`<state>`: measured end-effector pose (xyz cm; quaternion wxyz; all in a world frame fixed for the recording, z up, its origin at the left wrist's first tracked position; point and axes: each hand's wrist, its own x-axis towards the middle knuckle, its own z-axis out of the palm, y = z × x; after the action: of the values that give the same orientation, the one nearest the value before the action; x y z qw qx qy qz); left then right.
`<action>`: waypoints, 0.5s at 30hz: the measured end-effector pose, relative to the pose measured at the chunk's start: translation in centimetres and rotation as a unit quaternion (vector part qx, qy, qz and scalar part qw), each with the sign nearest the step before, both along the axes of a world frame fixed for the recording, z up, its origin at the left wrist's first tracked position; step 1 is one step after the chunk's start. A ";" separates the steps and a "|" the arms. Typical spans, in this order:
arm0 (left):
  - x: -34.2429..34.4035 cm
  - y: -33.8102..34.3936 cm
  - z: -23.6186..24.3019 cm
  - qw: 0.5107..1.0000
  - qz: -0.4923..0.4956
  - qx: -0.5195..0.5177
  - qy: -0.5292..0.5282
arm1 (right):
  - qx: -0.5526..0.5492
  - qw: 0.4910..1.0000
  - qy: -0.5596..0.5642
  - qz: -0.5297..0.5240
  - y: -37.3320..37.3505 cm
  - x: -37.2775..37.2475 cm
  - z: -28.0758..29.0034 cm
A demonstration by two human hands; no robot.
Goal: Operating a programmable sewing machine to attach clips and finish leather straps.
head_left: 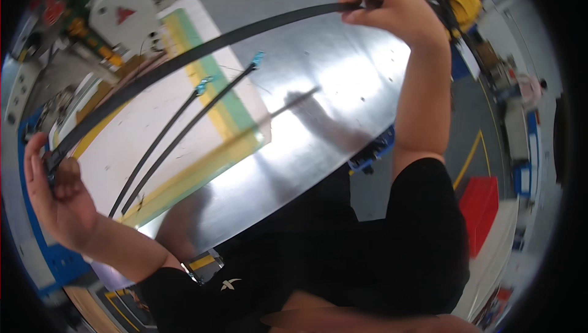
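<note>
The left hand [64,204] and right hand [395,11] are closed on opposite ends of a broad black strip [245,31], bowed above the metal counter [312,134]. Two thinner strips [195,122] lie across the counter's white board [135,121].

A: What've we got R?
B: We see a red box [479,215] nr a yellow floor line [468,159].
A: Top L?
B: We've a wht machine [116,20] w/ red mark [125,15]; worker [464,6] in yellow, top R.
</note>
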<state>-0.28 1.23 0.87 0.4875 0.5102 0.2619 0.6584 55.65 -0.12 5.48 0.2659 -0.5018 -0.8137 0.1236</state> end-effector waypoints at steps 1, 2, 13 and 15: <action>-0.1 0.6 -0.2 1.000 -0.017 0.011 0.008 | -0.050 0.995 -0.012 -0.082 -1.3 2.3 0.4; 0.0 1.2 -0.5 0.999 -0.034 0.007 -0.002 | -0.082 0.988 -0.016 -0.128 -3.0 4.6 0.8; 13.6 -0.7 -7.0 0.910 -0.315 -0.142 0.228 | 0.114 0.898 0.390 -0.169 -27.2 21.0 7.5; 15.8 -2.5 -7.0 0.877 -0.344 -0.148 0.302 | 0.173 0.872 0.441 -0.124 -30.1 22.2 9.2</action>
<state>15.49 -1.31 -6.09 0.6502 0.6637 0.2992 0.2170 77.85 -30.24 14.67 0.6930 -0.4380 -0.5511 0.1557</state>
